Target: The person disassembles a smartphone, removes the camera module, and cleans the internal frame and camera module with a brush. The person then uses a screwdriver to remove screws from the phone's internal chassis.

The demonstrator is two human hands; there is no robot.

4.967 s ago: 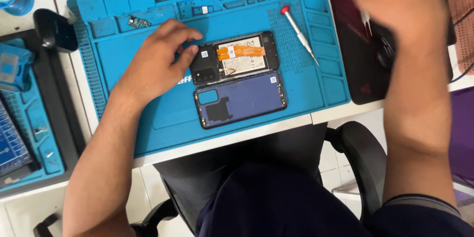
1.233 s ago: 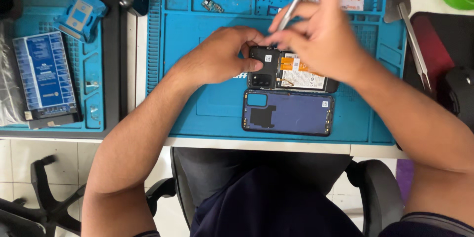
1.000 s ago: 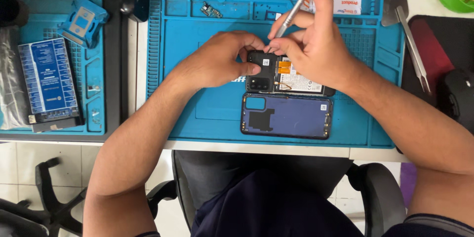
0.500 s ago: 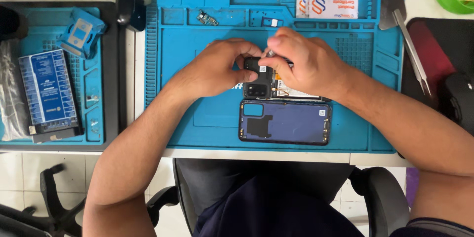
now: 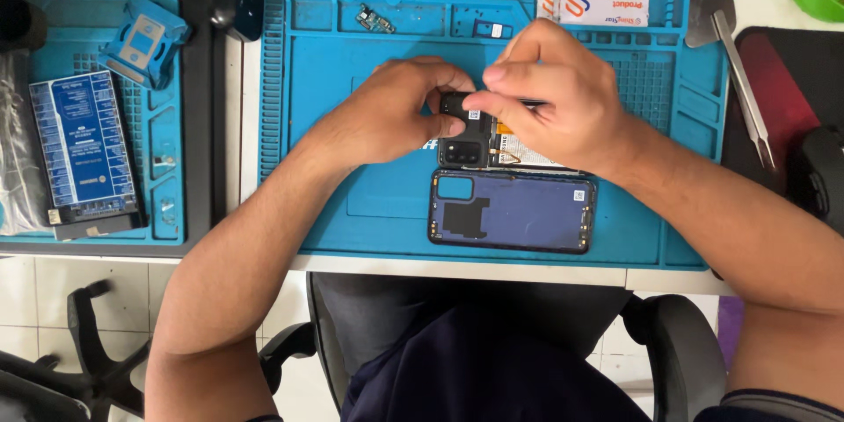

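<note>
The left hand [image 5: 387, 119] and right hand [image 5: 549, 92] meet at the frame's centre, fingers curled and pinching a small black part [image 5: 457, 105] between them, just above the opened phone [image 5: 492, 148]. The phone's blue back cover [image 5: 512, 211] lies directly below on the blue work mat [image 5: 352, 211].

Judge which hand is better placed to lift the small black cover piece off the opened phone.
Right, probably: the right hand pinches the small black cover piece from above, while the left hand braces the opened phone.
</note>
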